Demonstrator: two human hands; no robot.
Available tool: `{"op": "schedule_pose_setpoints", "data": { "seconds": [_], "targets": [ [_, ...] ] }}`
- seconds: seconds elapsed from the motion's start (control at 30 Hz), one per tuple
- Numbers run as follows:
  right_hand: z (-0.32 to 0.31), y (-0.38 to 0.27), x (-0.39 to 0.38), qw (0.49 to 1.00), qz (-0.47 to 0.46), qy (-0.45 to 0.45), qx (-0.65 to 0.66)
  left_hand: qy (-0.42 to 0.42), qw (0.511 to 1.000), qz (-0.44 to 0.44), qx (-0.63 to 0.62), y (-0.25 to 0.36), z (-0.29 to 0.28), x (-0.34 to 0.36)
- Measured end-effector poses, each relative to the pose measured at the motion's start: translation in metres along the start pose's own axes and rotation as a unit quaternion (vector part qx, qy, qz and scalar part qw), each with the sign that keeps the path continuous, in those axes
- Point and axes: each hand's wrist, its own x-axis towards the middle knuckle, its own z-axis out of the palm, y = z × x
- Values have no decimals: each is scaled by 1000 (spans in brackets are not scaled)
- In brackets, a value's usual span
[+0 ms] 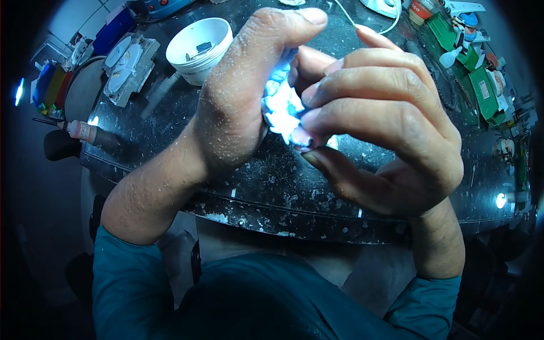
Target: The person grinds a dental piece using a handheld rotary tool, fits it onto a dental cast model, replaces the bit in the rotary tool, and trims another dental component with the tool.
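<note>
A dental cast [280, 107], whitish-blue and partly washed out by bright light, is held up above the bench. Its curved row of teeth faces the gap between my hands. My left hand [241, 85] is closed around its left side, thumb raised at the top. From the right, my right hand [391, 119] pinches the cast's lower end, with thumb and fingertips at a darker, pinkish tooth-like part [301, 137]. Whether that part is separate from the cast I cannot tell. Palm and fingers hide much of the cast. White dust speckles my left hand and wrist.
Under my hands lies a dark, worn bench [255, 190]. A white tub [198, 48] with small items stands behind my left hand, near plaster-like blocks [127, 68]. Green trays [484, 96] with dental models line the far right. A small bottle [82, 131] is at the left edge.
</note>
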Motion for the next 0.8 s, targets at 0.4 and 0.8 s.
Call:
{"op": "schedule_pose_setpoints", "data": {
  "seconds": [0.4,0.8],
  "targets": [
    [2,0,-2,999,-39,26,18,101,995,-26,-4,-13,2,-11],
    [-7,1,-3,1000,-4,-25,3,-49,994,83,-49,-9,-17,8]
  ]
}}
